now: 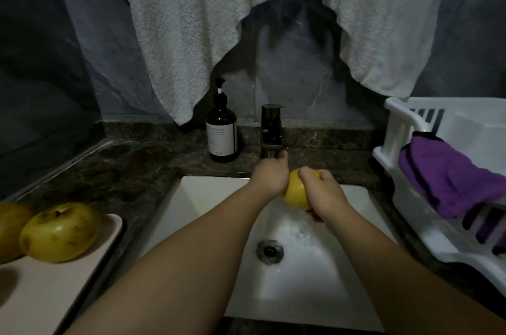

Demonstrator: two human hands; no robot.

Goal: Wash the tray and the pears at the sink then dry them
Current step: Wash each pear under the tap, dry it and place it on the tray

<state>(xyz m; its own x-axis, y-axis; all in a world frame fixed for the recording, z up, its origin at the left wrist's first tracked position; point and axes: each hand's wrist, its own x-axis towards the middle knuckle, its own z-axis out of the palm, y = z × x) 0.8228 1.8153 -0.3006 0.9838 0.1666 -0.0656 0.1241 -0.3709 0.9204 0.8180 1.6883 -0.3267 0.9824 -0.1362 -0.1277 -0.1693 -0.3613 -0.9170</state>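
Pear in hand (297, 192) is held over the sink (208, 197), directly below the tap (270, 132), toward the back of the basin. Both hands are clasped on it: left hand (271, 174) wraps the left side, right hand (324, 192) cups the right side and reaches under it. Its long axis runs roughly up and down, tilted slightly. Water is splashing in the basin near the drain (270, 250), just on my side of the pear, so this looks like the rinse/rub step.

Key geometry relative to the sink:
- Two unwashed pears (59, 232) sit on the tray (41, 293), on the desk left of the sink. Left hand is the nearer one for fetching those.
- Drying rack (405, 178) with the purple cloth (449, 178) draped over it is right of the sink. Right hand is nearer for putting down or drying.

Judgement: early in the task. One pear is under way; two pears and the tray are not yet washed, and nothing is dried yet. The wet pear will be slippery, so keep both hands on it until it clears the basin.

Soap bottle (221, 134) stands just left of the tap, untouched.
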